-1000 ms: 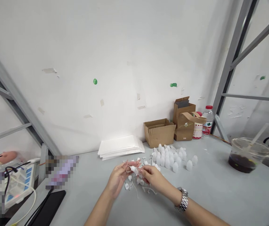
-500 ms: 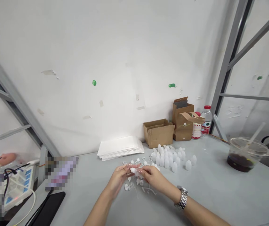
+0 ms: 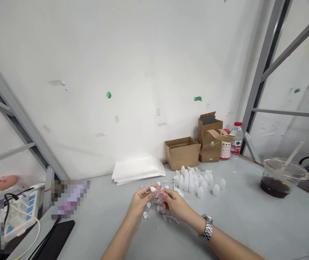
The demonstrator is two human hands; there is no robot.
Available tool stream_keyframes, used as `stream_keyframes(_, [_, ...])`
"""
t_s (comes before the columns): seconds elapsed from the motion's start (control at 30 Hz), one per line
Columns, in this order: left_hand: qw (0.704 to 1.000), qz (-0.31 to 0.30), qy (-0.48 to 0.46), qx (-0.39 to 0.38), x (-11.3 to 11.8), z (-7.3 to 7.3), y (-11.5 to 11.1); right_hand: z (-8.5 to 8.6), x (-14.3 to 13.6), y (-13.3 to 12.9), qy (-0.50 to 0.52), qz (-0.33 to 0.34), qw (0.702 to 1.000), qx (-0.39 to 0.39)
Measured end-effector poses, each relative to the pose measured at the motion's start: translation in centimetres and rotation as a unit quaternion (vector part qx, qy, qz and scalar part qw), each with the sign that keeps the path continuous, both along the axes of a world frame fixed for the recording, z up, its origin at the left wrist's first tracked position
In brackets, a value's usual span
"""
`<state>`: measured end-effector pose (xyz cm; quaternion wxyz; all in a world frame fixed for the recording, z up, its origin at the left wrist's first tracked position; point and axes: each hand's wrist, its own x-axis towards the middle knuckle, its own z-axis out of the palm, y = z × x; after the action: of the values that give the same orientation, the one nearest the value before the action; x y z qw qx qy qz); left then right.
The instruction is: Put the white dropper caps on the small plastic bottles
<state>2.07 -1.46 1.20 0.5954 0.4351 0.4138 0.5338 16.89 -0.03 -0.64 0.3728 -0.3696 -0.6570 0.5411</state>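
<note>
My left hand (image 3: 140,201) is closed in a pinch on a small white plastic piece (image 3: 153,189) with a pointed tip. Fingers of my right hand (image 3: 175,200) press from the other side on a translucent white egg-shaped shell (image 3: 159,196), up against the white piece. Whether the two parts are joined, I cannot tell. Beneath and around both hands lie loose white plastic pieces (image 3: 145,215) with thin tails, partly hidden. Just beyond my right hand stands a cluster of translucent white egg-shaped shells (image 3: 191,187), a few set apart on its right side.
Behind the work are a stack of white sheets (image 3: 138,169), an open cardboard box (image 3: 184,157), a brown paper bag (image 3: 210,144) and a water bottle (image 3: 237,139). A drink cup (image 3: 276,184) stands at right. At left lie a black phone-like slab (image 3: 55,240) and a power strip (image 3: 26,213).
Both hands have shifted slightly and the white piece has turned, its tip now pointing more up and left. My right fingers have curled further around the shell.
</note>
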Motion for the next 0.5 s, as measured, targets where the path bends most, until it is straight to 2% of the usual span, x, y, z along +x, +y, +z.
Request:
stream_keyframes(0.1, [0.998,0.026,0.059,0.023,-0.6,-0.2,0.4,0.5,0.5,0.0,-0.039,-0.007,0.999,0.034])
stream_keyframes(0.17, [0.985,0.088,0.142,0.052,-2.1,-0.4,1.0,1.1,1.4,0.4,-0.102,-0.072,0.983,0.131])
stream_keyframes(0.2, [0.964,0.148,0.21,0.071,-3.2,-0.5,1.4,1.4,2.0,0.8,-0.141,-0.121,0.963,0.197])
stream_keyframes(0.27, [0.885,0.257,0.386,0.054,-5.4,-0.8,2.0,1.9,3.4,1.6,-0.229,-0.214,0.895,0.318])
stream_keyframes(0.33, [0.803,0.303,0.513,0.028,-7.3,-1.1,2.4,2.0,4.7,2.6,-0.313,-0.274,0.83,0.372])
stream_keyframes(0.4, [0.757,0.305,0.578,0.004,-8.6,-1.5,2.7,1.8,5.5,3.4,-0.38,-0.307,0.78,0.391])
stream_keyframes(0.5, [0.728,0.308,0.612,-0.016,-9.1,-1.9,2.9,1.0,5.7,4.2,-0.442,-0.312,0.732,0.413])
